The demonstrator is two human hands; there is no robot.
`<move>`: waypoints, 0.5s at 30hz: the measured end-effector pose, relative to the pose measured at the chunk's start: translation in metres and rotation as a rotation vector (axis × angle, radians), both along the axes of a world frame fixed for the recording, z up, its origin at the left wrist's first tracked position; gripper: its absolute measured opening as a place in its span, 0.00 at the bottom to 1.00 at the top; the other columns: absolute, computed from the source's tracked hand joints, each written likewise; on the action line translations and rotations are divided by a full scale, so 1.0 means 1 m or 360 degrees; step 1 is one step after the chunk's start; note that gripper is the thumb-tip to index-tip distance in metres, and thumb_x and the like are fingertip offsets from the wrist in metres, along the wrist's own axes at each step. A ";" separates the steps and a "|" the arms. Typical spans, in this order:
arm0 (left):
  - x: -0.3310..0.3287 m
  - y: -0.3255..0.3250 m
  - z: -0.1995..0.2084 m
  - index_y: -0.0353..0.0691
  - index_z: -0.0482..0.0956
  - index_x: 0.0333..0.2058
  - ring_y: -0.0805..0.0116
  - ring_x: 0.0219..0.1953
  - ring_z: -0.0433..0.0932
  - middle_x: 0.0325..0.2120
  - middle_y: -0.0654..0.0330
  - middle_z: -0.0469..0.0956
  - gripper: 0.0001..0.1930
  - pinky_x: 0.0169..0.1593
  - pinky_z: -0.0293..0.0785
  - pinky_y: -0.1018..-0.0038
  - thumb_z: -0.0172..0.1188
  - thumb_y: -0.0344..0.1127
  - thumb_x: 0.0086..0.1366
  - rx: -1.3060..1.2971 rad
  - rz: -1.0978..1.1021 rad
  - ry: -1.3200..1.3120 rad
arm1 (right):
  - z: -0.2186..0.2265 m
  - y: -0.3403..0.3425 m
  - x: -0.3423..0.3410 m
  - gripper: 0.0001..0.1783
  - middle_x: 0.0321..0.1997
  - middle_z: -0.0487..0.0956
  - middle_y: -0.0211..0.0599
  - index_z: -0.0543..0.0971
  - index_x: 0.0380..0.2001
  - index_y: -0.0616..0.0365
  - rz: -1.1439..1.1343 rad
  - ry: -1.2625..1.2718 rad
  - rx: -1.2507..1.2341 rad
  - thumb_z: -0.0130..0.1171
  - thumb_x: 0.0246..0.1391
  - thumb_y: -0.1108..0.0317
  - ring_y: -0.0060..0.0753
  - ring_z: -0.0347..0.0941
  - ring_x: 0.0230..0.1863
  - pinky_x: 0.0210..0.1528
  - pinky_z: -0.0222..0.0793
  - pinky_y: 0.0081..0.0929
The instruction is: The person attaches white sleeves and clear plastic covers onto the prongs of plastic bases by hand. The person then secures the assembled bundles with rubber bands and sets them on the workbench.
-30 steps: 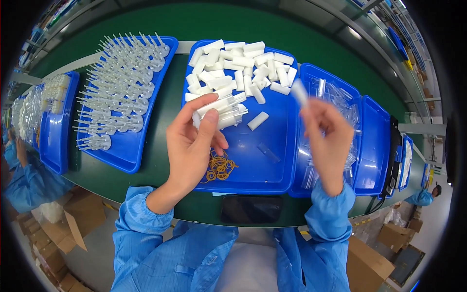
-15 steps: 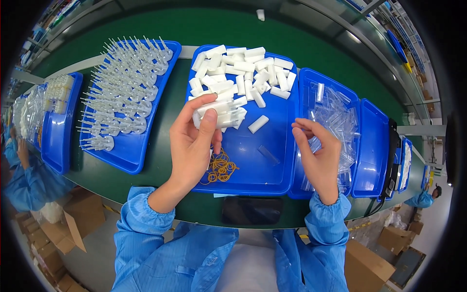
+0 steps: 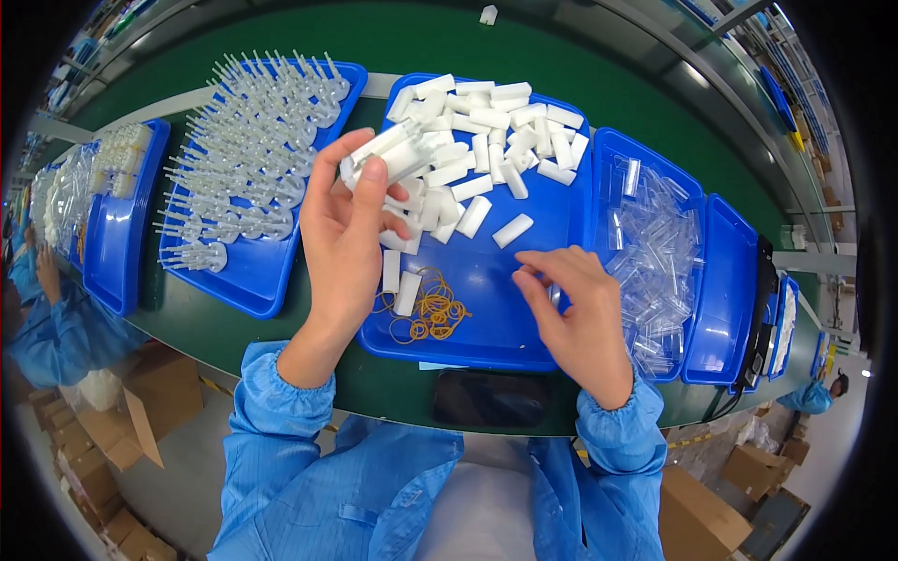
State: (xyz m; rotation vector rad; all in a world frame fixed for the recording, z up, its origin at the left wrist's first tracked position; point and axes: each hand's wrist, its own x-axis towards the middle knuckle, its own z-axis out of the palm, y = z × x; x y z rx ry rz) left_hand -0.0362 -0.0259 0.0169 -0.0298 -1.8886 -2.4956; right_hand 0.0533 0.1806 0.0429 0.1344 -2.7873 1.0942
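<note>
Head view: holding in left hand [image 3: 341, 229], above left side of middle blue tray [image 3: 500, 318], a small clutch of white blocks [image 3: 400, 157] with clear pieces among them. Right hand [image 3: 580, 304] low over same tray, thumb and fingertips close together; cannot tell whether pinching anything. Loose white blocks [image 3: 491, 118] heaped at tray's far end, some scattered nearer. Tangle of tan rubber bands [image 3: 438, 327] at near left; none visible around the clutch. Clear sleeves [image 3: 655, 243] piled in next tray to right. Progress, judged: several blocks gathered, apparently unbanded; many loose, hence much left. Brands, labels, writing: none legible on blocks, sleeves or trays.
</note>
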 end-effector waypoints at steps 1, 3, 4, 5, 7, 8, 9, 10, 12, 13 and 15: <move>-0.002 -0.002 -0.001 0.35 0.69 0.57 0.76 0.36 0.78 0.41 0.54 0.80 0.19 0.29 0.76 0.80 0.56 0.39 0.73 0.0048 0.0036 0.0022 | -0.002 -0.005 -0.001 0.08 0.31 0.80 0.41 0.83 0.36 0.63 0.0092 0.0009 0.0028 0.66 0.52 0.74 0.44 0.74 0.34 0.39 0.64 0.37; -0.004 -0.004 -0.001 0.34 0.69 0.56 0.76 0.38 0.77 0.41 0.55 0.80 0.19 0.29 0.76 0.80 0.56 0.39 0.73 0.0062 0.0038 0.0020 | -0.005 -0.016 -0.003 0.10 0.32 0.78 0.39 0.82 0.39 0.62 0.0217 0.0002 0.0072 0.65 0.52 0.74 0.44 0.72 0.36 0.40 0.64 0.36; -0.005 -0.003 -0.001 0.34 0.69 0.56 0.76 0.38 0.77 0.41 0.55 0.80 0.19 0.30 0.76 0.80 0.56 0.38 0.73 0.0082 0.0035 0.0029 | -0.005 -0.023 -0.005 0.11 0.32 0.77 0.39 0.82 0.41 0.61 0.0311 0.0015 0.0146 0.64 0.52 0.74 0.44 0.71 0.36 0.40 0.64 0.36; -0.005 -0.002 -0.001 0.34 0.69 0.56 0.76 0.37 0.77 0.41 0.55 0.80 0.18 0.30 0.77 0.80 0.56 0.38 0.73 0.0102 0.0031 0.0038 | -0.005 -0.030 -0.006 0.13 0.32 0.75 0.38 0.81 0.42 0.61 0.0404 0.0030 0.0219 0.63 0.52 0.75 0.43 0.70 0.36 0.40 0.63 0.35; -0.004 -0.001 -0.003 0.34 0.70 0.55 0.76 0.36 0.77 0.42 0.54 0.79 0.18 0.30 0.77 0.80 0.57 0.36 0.72 0.0127 0.0036 0.0021 | -0.011 -0.044 -0.009 0.16 0.34 0.73 0.37 0.81 0.44 0.60 0.0501 0.0042 0.0252 0.62 0.49 0.76 0.41 0.69 0.38 0.41 0.63 0.34; -0.003 -0.002 -0.004 0.33 0.70 0.54 0.76 0.36 0.77 0.42 0.54 0.78 0.17 0.30 0.76 0.80 0.57 0.36 0.72 0.0138 0.0011 0.0011 | -0.014 -0.052 -0.010 0.17 0.35 0.73 0.38 0.81 0.44 0.60 0.0610 0.0079 0.0342 0.61 0.48 0.76 0.40 0.69 0.40 0.41 0.63 0.34; -0.003 -0.003 -0.005 0.33 0.70 0.54 0.76 0.35 0.77 0.42 0.54 0.78 0.17 0.30 0.76 0.80 0.58 0.36 0.71 0.0150 -0.0016 0.0002 | -0.015 -0.060 -0.011 0.17 0.36 0.73 0.39 0.81 0.43 0.60 0.0718 0.0117 0.0433 0.60 0.47 0.76 0.39 0.68 0.41 0.42 0.63 0.34; -0.003 -0.002 -0.005 0.33 0.71 0.53 0.76 0.35 0.77 0.42 0.54 0.77 0.17 0.30 0.75 0.80 0.59 0.35 0.70 0.0156 -0.0042 -0.0015 | -0.015 -0.064 -0.012 0.16 0.38 0.72 0.40 0.81 0.42 0.62 0.0752 0.0138 0.0539 0.59 0.47 0.75 0.38 0.68 0.44 0.44 0.63 0.33; -0.002 -0.002 -0.006 0.34 0.70 0.54 0.75 0.36 0.76 0.44 0.54 0.77 0.17 0.31 0.74 0.79 0.56 0.35 0.71 0.0128 -0.0085 -0.0024 | -0.021 -0.071 -0.015 0.16 0.38 0.73 0.40 0.81 0.42 0.63 0.0748 0.0144 0.0637 0.59 0.47 0.74 0.38 0.68 0.45 0.45 0.64 0.33; -0.002 -0.003 -0.006 0.34 0.70 0.56 0.74 0.37 0.75 0.46 0.53 0.78 0.17 0.32 0.73 0.78 0.54 0.34 0.73 0.0095 -0.0119 -0.0028 | -0.022 -0.072 -0.017 0.15 0.39 0.73 0.40 0.81 0.41 0.64 0.0751 0.0156 0.0732 0.59 0.48 0.74 0.38 0.68 0.45 0.46 0.64 0.32; -0.001 -0.002 -0.006 0.34 0.70 0.56 0.74 0.37 0.75 0.46 0.53 0.77 0.17 0.32 0.73 0.78 0.54 0.34 0.72 0.0088 -0.0133 -0.0027 | -0.021 -0.070 -0.019 0.15 0.39 0.74 0.39 0.81 0.41 0.64 0.0778 0.0174 0.0720 0.60 0.47 0.73 0.38 0.69 0.46 0.47 0.64 0.32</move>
